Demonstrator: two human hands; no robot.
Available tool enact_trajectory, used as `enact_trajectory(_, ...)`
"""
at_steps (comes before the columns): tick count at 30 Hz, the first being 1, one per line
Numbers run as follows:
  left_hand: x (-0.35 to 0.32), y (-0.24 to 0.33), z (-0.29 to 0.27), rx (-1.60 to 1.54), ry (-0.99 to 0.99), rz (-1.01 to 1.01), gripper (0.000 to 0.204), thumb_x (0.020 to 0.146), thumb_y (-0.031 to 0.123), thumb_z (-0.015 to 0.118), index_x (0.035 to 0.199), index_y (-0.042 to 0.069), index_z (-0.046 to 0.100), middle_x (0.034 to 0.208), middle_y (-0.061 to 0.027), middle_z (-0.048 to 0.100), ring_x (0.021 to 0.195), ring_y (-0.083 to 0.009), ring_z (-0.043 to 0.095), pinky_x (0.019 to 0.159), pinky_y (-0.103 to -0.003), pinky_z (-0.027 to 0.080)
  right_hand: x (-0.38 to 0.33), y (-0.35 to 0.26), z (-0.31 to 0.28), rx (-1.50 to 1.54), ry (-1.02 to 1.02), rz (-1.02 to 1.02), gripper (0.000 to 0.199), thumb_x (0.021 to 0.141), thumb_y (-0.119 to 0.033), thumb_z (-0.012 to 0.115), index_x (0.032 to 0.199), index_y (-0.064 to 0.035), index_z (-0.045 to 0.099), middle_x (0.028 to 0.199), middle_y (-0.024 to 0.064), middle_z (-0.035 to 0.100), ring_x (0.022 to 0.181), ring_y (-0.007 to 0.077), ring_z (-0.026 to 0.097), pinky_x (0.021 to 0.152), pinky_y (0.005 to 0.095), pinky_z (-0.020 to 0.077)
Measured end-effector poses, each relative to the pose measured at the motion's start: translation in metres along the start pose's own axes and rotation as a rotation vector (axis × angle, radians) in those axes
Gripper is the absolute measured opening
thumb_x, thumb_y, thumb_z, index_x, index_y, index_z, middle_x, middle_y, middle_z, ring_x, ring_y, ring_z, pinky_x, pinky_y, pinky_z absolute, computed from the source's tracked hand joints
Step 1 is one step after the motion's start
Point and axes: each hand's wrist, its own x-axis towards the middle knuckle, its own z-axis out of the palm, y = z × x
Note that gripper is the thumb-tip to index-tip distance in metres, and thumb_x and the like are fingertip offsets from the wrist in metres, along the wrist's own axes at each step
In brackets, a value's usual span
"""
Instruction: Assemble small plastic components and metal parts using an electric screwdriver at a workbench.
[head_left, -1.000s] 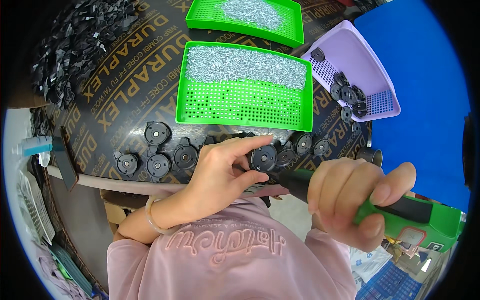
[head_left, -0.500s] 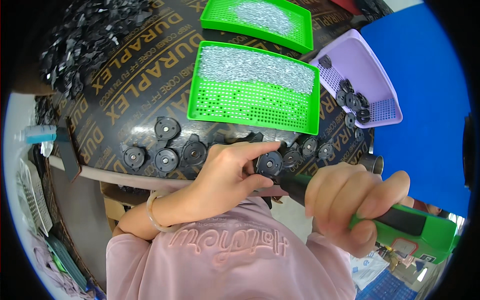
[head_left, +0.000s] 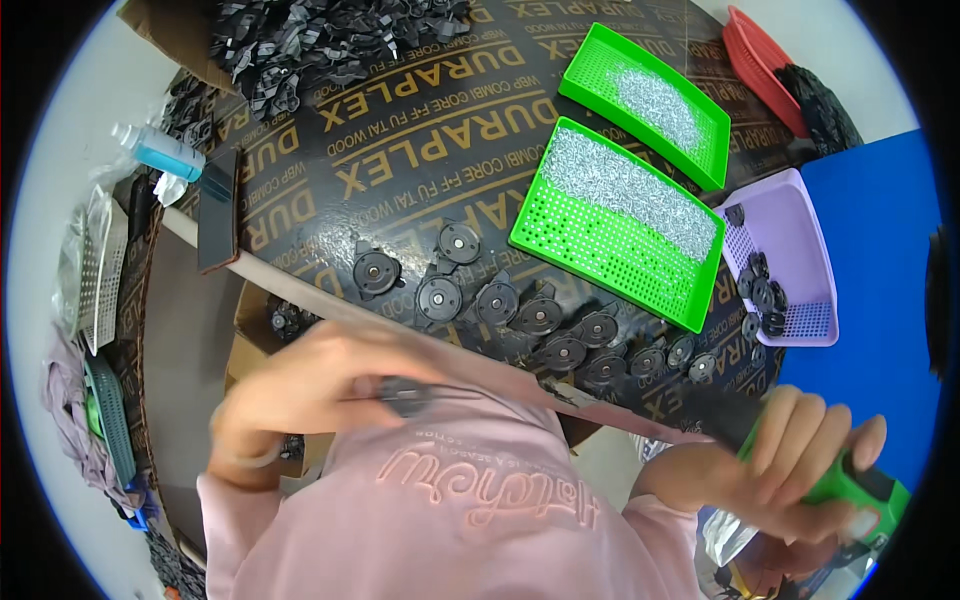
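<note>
Our left hand [head_left: 300,385] has pulled back from the row to our chest, its fingers pinched on a small dark disc part [head_left: 405,393], blurred by motion. Our right hand [head_left: 790,470] stays clenched around the green-handled power screwdriver [head_left: 850,485], now off the counter's near right corner. Round black plastic discs [head_left: 520,315] with metal centres line the near edge of the dark printed plywood counter [head_left: 400,160]. Beyond, perforated green trays [head_left: 610,255] hold silvery screws, and a lilac basket [head_left: 800,250] sits at the right edge.
</note>
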Motion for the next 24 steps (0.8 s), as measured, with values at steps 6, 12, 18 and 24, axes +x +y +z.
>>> enact_trajectory(6, -0.115, -0.044, -0.019, 0.434, 0.325, -0.613, 0.061, 0.059, -0.001, 0.084, 0.118, 0.006, 0.070, 0.097, -0.0186, 0.067, 0.083, -0.0367, 0.066, 0.073, -0.041, 0.056, 0.007, 0.014, -0.054, -0.202, 0.086, 0.028, 0.031, 0.103, -0.033, 0.051, 0.120, -0.0069, 0.050, 0.065, -0.0009, 0.048, 0.053, 0.0092, 0.043, 0.055, 0.0287, 0.0366)
enact_trajectory(12, -0.077, -0.049, -0.006, 0.547, 0.897, -0.751, 0.028, 0.077, 0.016, 0.081, 0.098, -0.001, 0.072, 0.082, -0.0180, 0.067, 0.075, -0.0362, 0.065, 0.068, -0.041, 0.050, 0.003, 0.058, -0.068, -0.400, 0.227, 0.016, 0.027, 0.099, -0.023, 0.059, 0.117, -0.0051, 0.050, 0.060, 0.0018, 0.046, 0.045, 0.0129, 0.042, 0.047, 0.0315, 0.0378)
enact_trajectory(18, 0.001, -0.061, 0.006, 0.513, 0.884, -0.465, 0.042, 0.071, 0.020, 0.086, 0.105, 0.002, 0.069, 0.084, -0.0092, 0.058, 0.081, -0.0259, 0.057, 0.070, -0.037, 0.047, 0.002, 0.081, -0.070, -0.484, 0.242, 0.045, 0.029, 0.096, -0.015, 0.062, 0.114, -0.0031, 0.043, 0.061, 0.0037, 0.047, 0.048, 0.0141, 0.045, 0.051, 0.0337, 0.0437)
enact_trajectory(24, 0.008, -0.081, 0.007, 0.352, 0.900, -0.260, 0.027, 0.076, 0.007, 0.082, 0.094, -0.001, 0.064, 0.091, -0.0083, 0.060, 0.081, -0.0194, 0.056, 0.070, -0.031, 0.046, 0.003, 0.091, -0.073, -0.484, 0.273, 0.090, 0.028, 0.095, -0.013, 0.061, 0.114, -0.0038, 0.043, 0.060, 0.0051, 0.047, 0.048, 0.0143, 0.045, 0.051, 0.0333, 0.0441)
